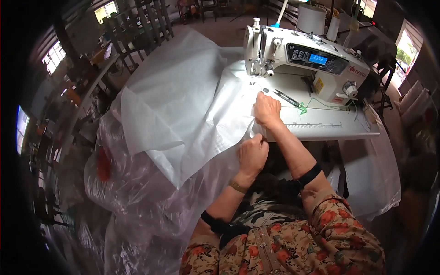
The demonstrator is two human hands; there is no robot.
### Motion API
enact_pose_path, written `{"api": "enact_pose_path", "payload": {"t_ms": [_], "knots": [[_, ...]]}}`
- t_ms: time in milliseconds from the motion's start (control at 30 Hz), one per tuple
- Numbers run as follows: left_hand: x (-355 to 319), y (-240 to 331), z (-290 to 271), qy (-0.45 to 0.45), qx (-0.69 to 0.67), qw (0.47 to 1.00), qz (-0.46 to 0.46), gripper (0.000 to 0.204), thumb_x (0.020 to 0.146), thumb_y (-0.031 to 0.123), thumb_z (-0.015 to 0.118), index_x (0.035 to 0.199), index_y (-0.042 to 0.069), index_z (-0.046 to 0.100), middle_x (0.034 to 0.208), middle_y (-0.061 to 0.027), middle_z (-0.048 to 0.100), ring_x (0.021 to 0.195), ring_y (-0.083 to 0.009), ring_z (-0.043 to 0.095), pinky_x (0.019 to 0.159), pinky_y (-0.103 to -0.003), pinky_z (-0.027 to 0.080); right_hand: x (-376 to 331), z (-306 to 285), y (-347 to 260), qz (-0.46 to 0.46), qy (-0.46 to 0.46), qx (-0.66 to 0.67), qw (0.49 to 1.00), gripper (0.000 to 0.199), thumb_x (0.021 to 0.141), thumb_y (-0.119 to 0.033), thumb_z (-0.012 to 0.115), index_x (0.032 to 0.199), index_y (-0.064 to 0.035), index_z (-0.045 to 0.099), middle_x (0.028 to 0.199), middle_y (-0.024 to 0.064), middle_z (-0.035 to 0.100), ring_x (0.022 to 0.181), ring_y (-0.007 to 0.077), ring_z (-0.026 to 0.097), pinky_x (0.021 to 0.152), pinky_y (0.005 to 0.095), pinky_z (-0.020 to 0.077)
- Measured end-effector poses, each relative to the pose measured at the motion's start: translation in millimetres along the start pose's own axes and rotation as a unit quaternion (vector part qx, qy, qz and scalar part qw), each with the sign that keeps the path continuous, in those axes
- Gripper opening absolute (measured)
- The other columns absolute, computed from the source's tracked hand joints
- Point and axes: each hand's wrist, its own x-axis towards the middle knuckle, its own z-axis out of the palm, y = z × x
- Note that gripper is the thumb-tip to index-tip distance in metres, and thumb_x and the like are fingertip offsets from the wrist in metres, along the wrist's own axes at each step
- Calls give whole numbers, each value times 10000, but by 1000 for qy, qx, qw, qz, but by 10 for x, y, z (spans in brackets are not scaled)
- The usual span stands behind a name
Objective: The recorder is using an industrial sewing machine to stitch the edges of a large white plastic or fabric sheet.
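A large sheet of white woven plastic fabric (183, 87) spreads over the left of the sewing table and hangs off its front edge. My right hand (267, 109) is closed on the fabric's right edge, just in front of the needle area of a white sewing machine (298, 39). Nearer to me, below the table edge, my left hand (253, 155) is closed on the same edge. The machine's lamp brightly lights the cloth under its head. Fingertips of both hands are partly hidden.
Thread snips (287, 97) and tangled green thread (302, 109) lie right of my right hand. A ruler scale (316, 124) runs along the table's front. Crumpled clear plastic (146, 215) heaps at lower left. Thread cones (311, 19) stand behind the machine.
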Motion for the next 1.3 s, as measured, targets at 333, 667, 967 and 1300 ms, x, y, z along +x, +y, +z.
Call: {"api": "enact_pose_path", "payload": {"t_ms": [333,667,967,1300], "knots": [[379,253,-971,23,293,882,368,329,844,60,560,1166,15,610,1197,-158,609,1168,-275,549,1070,-502,316,-134,-150,-46,24,-9,27,999,171,823,-98,577,894,12,687,884,240,701,864,389,696,761,466,541],[241,-246,-984,-28,325,913,244,72,823,36,545,856,71,598,880,-65,568,909,-235,575,1030,-463,355,-413,-140,-3,32,49,42,997,184,844,-107,549,888,42,648,834,250,688,836,415,683,765,487,518],[280,-153,-704,30,257,930,261,481,885,100,551,1356,16,499,1345,-104,535,1344,-236,426,1119,-583,215,-513,-157,44,50,26,28,998,188,887,-196,581,897,-15,635,810,205,678,801,391,664,730,481,500],[591,-296,-598,-49,316,907,273,253,827,68,558,1037,107,695,888,-11,597,1009,-232,552,1146,-648,141,-528,-181,88,-96,13,-29,995,99,805,-71,596,881,-23,637,753,206,671,753,389,673,671,476,517]]}}
